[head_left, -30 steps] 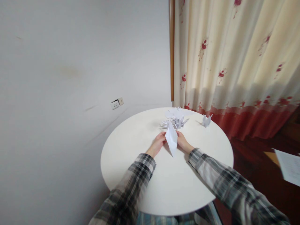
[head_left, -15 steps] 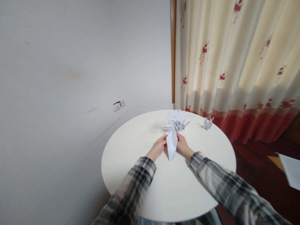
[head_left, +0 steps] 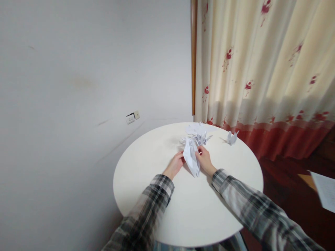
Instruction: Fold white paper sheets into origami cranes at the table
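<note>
A folded piece of white paper, long and narrow with creased layers, stands tilted between both hands over the table. My left hand holds its left edge, with some fingertips hidden behind the paper. My right hand pinches the right side, thumb and fingers closed on a layer. Just beyond the paper lies a cluster of white folded paper pieces, partly covered by the held one.
The round white table stands close to a pale wall with a socket. A single folded paper figure sits near the far right edge. Behind it hangs a flowered curtain. Printed sheets show at the far right.
The folded paper has turned and now leans, its lower tip shifted right and its top shifted left. The right hand has moved its fingers onto the paper's near right side.
</note>
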Tool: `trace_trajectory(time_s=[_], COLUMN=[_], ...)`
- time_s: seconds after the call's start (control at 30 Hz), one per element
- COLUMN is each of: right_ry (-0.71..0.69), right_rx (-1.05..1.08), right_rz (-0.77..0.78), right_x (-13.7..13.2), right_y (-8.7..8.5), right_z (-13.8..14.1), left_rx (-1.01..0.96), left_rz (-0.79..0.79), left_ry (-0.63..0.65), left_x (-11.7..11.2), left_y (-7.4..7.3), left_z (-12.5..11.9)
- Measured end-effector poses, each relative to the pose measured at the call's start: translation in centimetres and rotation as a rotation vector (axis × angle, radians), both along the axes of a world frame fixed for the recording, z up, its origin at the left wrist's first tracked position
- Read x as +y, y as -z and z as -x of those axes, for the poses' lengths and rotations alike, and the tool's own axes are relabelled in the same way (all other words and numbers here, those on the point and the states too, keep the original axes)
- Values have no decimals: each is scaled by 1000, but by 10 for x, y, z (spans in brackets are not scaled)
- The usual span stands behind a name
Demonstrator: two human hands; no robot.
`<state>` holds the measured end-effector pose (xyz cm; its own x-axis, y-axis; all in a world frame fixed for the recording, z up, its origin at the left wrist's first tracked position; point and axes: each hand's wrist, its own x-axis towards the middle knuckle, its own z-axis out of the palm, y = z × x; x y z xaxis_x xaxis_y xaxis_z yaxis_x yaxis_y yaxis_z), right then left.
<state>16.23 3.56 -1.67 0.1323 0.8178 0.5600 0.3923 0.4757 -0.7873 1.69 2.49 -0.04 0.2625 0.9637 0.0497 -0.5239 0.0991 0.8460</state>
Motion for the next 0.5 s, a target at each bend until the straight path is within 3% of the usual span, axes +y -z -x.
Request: trace_trajectory(time_s=[0.27, 0.5], right_ry=[95, 120], right_rx=[148, 250], right_rz=[47, 68], right_x=[0, 5], right_y=[-3, 3], right_z=[-1, -3], left_rx=[-39, -61], left_rz=[90, 84], left_ry=[-68, -124], left_x=[6, 7], left_y=[9, 6], left_z=[2, 6])
